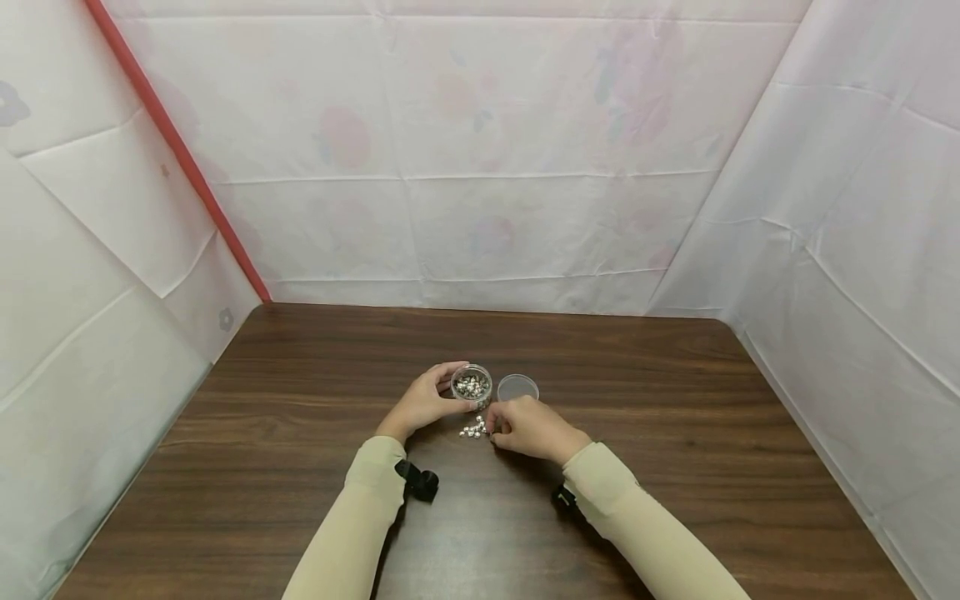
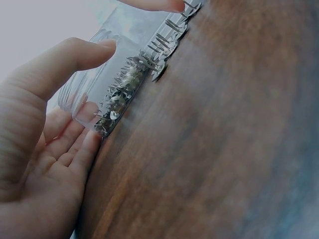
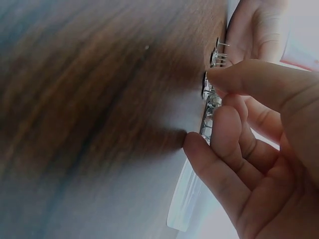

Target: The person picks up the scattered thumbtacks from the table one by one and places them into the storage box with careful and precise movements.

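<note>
My left hand grips a small clear round jar from its left side, thumb on the near side and fingers around the back. Silver thumbtacks fill the lower part of the jar, which stands upright and uncovered on the table. Just in front of it lies a small group of loose thumbtacks, several with points up in the left wrist view. At the right end of this group, my right hand pinches at a thumbtack with thumb and index finger; its other fingers rest low by the tabletop.
A clear round lid lies flat right of the jar, behind the right hand. Everything stands on a dark wood-grain table. White patterned cloth hangs behind and on both sides, with a red strip at the left.
</note>
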The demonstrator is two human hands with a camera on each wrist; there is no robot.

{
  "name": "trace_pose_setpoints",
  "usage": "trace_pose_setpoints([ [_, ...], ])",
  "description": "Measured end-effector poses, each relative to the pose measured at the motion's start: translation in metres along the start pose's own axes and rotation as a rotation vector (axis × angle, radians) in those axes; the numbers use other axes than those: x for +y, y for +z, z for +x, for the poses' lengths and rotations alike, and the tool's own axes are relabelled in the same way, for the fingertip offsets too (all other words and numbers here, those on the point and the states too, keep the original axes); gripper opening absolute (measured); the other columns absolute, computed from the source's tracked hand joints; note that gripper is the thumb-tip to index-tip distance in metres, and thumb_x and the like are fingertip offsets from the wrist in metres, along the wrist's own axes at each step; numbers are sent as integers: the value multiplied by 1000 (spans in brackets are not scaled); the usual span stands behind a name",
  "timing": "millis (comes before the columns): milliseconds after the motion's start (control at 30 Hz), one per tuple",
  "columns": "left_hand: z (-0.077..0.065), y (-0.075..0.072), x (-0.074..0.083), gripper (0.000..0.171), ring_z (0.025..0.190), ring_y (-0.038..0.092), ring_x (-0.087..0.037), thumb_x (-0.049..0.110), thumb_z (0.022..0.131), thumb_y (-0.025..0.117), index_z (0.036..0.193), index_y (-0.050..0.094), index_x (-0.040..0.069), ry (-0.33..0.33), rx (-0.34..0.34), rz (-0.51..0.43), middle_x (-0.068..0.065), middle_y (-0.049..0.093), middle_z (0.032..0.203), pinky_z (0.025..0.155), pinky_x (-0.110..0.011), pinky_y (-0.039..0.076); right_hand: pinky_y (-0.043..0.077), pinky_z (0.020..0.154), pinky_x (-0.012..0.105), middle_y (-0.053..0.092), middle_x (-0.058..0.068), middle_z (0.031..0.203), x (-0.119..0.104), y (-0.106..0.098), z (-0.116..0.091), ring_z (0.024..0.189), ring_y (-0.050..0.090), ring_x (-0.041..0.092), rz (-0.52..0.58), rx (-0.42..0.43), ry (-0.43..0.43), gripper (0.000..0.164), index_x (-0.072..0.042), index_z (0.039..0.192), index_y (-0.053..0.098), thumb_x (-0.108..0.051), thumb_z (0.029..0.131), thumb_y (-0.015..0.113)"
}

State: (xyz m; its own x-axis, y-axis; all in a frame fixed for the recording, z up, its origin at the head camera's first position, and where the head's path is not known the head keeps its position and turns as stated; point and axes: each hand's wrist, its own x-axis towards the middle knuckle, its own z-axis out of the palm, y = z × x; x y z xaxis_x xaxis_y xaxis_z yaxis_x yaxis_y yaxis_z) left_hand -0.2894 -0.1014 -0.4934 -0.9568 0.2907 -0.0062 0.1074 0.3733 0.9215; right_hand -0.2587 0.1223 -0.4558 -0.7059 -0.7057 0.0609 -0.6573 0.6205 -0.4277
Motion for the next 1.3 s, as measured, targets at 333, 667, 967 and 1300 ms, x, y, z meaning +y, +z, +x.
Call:
trace_pose_setpoints([
  [333, 0, 0, 1, 77, 120, 44, -19, 42, 68, 81, 135, 47, 27, -2, -1, 10, 1, 44, 135, 102, -46, 42, 45, 49, 21, 55, -10, 63, -4, -1, -2, 55, 48, 2, -10, 9, 6, 7, -17, 83, 65, -14, 80, 70],
  [667, -1, 0, 2, 75, 121, 43, -20, 40, 68, 82, 134, 48, 29, -5, 2, 9, 0, 45, 135, 102, -46, 41, 44, 50, 21, 55, -10, 61, -2, -1, -2, 54, 48, 1, 11, 4, 27, 6, -18, 81, 67, -12, 81, 69],
  [967, 0, 1, 1, 75, 121, 44, -19, 40, 68, 82, 134, 48, 27, -1, 7, -4, 2, 45, 135, 102, -46, 41, 44, 49, 19, 55, -10, 61, -1, -1, -2, 53, 48, 1, 26, 1, 31, 7, -20, 80, 67, -13, 81, 69],
  [1300, 1, 1, -1, 75, 118, 46, -18, 40, 67, 82, 133, 49, 27, 18, 17, 17, 3, 46, 134, 100, -44, 44, 43, 49, 19, 54, -12, 60, -1, -1, -2, 53, 47, 0, 15, 15, 15, 7, -21, 78, 66, -18, 84, 68],
])
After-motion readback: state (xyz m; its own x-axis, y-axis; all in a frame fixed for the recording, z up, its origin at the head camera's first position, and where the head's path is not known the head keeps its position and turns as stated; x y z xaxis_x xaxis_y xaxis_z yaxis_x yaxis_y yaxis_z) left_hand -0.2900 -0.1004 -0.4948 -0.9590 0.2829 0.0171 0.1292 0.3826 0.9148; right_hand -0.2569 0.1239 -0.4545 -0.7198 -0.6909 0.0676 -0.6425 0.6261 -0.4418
